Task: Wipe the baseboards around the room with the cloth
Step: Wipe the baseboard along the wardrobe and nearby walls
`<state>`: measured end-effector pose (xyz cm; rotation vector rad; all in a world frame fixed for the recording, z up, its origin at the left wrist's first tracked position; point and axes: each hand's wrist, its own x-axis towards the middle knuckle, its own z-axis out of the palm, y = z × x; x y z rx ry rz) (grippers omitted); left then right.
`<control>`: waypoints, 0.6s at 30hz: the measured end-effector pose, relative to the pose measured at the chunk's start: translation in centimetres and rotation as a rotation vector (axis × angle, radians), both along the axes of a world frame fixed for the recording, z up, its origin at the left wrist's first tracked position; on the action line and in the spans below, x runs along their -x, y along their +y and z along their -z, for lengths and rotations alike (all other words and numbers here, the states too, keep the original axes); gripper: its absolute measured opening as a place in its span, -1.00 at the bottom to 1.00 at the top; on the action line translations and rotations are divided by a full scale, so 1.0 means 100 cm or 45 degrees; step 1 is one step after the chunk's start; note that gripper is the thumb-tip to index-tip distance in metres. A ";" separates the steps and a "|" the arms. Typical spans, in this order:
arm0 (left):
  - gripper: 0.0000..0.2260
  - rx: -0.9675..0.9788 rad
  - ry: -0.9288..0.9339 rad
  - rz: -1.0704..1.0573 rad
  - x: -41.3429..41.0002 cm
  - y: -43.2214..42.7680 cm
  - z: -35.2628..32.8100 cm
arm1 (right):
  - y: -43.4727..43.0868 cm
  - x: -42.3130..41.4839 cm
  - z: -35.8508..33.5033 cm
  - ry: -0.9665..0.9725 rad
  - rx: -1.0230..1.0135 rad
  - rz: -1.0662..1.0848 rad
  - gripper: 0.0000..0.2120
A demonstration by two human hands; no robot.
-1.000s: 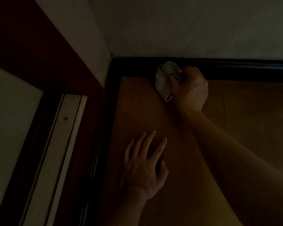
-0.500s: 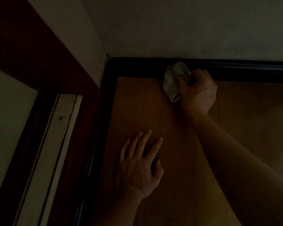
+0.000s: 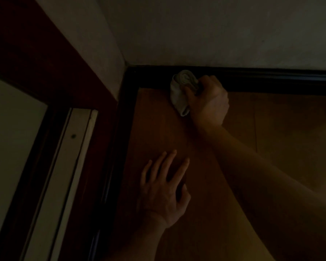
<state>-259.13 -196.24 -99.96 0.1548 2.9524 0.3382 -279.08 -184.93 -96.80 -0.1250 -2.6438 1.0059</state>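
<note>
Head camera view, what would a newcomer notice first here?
The pale bunched cloth stands out in the dim room, gripped by the right hand against the dark baseboard near the corner. Lower down, the left hand lies flat with fingers spread on the wooden floor.

We note soft, matt cloth (image 3: 183, 91); dark baseboard (image 3: 271, 81) with a slight gloss; smooth wood-look floor (image 3: 280, 129); matt plaster wall (image 3: 215, 31).
</note>
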 end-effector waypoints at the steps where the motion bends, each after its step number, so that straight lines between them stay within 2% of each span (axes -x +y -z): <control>1: -0.41 0.002 0.004 -0.001 0.000 0.000 0.000 | 0.002 0.000 0.000 0.002 0.005 -0.004 -0.69; 5: -0.42 0.008 0.024 -0.002 -0.001 0.000 0.001 | 0.040 -0.003 0.002 0.029 -0.034 0.063 -0.71; 11: -0.42 -0.006 0.047 -0.014 -0.001 0.001 0.002 | 0.109 -0.010 0.002 0.016 -0.068 0.307 -0.70; 18: -0.42 0.012 0.038 -0.023 0.000 0.002 0.002 | 0.091 -0.005 -0.001 0.002 -0.052 0.152 -0.74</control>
